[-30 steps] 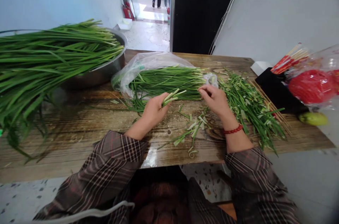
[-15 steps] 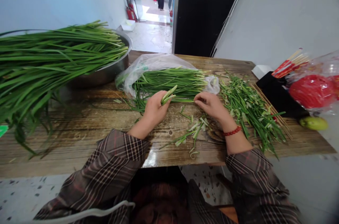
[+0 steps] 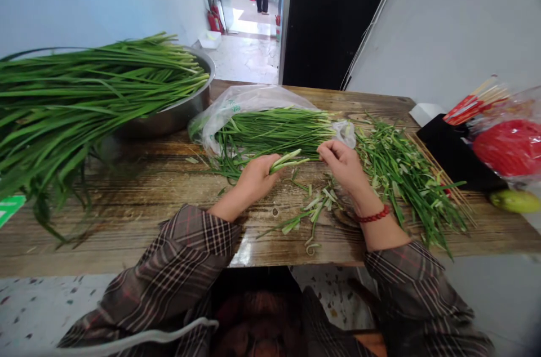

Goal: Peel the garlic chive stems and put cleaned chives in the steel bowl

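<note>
Fingers curled around a few green stalks (image 3: 284, 162), the left hand (image 3: 257, 178) has just tipped their pale ends lower, toward the right hand (image 3: 342, 164), whose pinch beside the larger bundle (image 3: 274, 129) hides whether it holds anything, so those stalks look handier for sorting.

The left hand's grip (image 3: 258, 175) is wrapped round a few garlic chives (image 3: 289, 161), pale ends pointing right. The right hand's grip (image 3: 341, 164), thumb and fingertips together, is just beside a chive bundle (image 3: 274, 127) with a plastic bag (image 3: 264, 96) behind. Chives overhang the metal basin (image 3: 167, 120); trimmings (image 3: 408, 179) litter the wooden counter (image 3: 147, 191).
</note>
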Demonstrator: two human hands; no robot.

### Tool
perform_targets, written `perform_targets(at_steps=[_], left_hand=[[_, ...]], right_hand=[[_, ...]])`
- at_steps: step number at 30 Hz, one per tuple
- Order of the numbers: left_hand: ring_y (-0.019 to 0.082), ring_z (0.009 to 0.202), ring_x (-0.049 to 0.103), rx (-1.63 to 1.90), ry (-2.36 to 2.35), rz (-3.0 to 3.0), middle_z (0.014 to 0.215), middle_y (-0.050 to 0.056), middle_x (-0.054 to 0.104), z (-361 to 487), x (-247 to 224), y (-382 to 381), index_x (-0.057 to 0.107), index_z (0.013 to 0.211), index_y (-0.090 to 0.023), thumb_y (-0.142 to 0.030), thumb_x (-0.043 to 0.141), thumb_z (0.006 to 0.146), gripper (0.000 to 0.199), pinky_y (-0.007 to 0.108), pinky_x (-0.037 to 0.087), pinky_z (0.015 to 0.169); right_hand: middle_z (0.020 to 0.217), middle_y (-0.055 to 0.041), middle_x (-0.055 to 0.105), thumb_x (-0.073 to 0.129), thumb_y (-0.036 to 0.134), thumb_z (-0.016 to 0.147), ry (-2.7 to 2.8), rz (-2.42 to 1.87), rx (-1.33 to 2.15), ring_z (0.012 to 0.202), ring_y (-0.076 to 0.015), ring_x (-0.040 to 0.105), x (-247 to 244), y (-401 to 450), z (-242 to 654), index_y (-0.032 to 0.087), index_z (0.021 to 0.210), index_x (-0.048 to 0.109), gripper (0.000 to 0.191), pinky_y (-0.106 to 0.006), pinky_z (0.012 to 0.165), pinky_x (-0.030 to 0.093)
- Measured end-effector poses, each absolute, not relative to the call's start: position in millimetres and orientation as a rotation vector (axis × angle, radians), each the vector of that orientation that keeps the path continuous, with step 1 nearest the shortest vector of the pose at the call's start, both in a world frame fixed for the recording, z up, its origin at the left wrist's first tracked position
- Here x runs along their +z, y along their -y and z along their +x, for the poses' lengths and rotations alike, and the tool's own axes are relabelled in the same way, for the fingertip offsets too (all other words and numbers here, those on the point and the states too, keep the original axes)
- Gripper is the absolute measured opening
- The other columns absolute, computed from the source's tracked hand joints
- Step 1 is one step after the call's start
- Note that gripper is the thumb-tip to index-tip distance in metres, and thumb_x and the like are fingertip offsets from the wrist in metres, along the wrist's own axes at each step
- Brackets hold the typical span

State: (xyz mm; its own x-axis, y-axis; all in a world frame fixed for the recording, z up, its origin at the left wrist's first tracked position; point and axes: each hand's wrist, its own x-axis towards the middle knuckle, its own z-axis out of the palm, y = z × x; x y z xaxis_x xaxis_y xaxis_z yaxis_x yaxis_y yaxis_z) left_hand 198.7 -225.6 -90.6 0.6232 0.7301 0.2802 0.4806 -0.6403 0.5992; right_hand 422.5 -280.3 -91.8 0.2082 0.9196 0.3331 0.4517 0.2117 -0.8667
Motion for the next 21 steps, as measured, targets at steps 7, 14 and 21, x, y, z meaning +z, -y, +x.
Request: perform_targets(at_steps=[7, 14, 21], left_hand=[[0.017, 0.073, 0.058, 0.698, -0.975, 2.330, 0.074, 0.003, 0.066, 197.3, -88.5, 225.3, 0.063, 0.076, -0.016, -0.033, 0.045, 0.091, 0.029, 0.027, 0.042, 0.068], [0.016, 0.072, 0.060, 0.683, -0.870, 2.251, 0.076, 0.002, 0.068, 199.1, -87.6, 227.1, 0.068, 0.078, -0.015, -0.036, 0.044, 0.092, 0.035, 0.026, 0.044, 0.071], [0.014, 0.067, 0.057, 0.646, -0.890, 2.155, 0.071, 0.000, 0.066, 200.3, -85.3, 228.9, 0.069, 0.074, -0.015, -0.039, 0.045, 0.091, 0.038, 0.025, 0.044, 0.067]], right_hand=[[0.080, -0.0029, 0.065, 0.053, 0.041, 0.090, 1.579, -1.373, 0.484, 0.074, -0.0153, 0.058, -85.1, 284.1, 420.6, 0.020, 0.083, 0.062, 0.024, -0.029, 0.071, 0.046], [0.082, -0.0044, 0.068, 0.060, 0.035, 0.089, 1.898, -1.244, 0.301, 0.078, -0.0179, 0.060, -89.1, 285.3, 402.3, 0.022, 0.083, 0.066, 0.016, -0.033, 0.077, 0.047], [0.071, -0.0017, 0.064, 0.051, 0.035, 0.092, 1.511, -1.360, 0.336, 0.068, -0.0153, 0.058, -90.5, 283.2, 403.5, 0.021, 0.075, 0.062, 0.025, -0.028, 0.067, 0.045]])
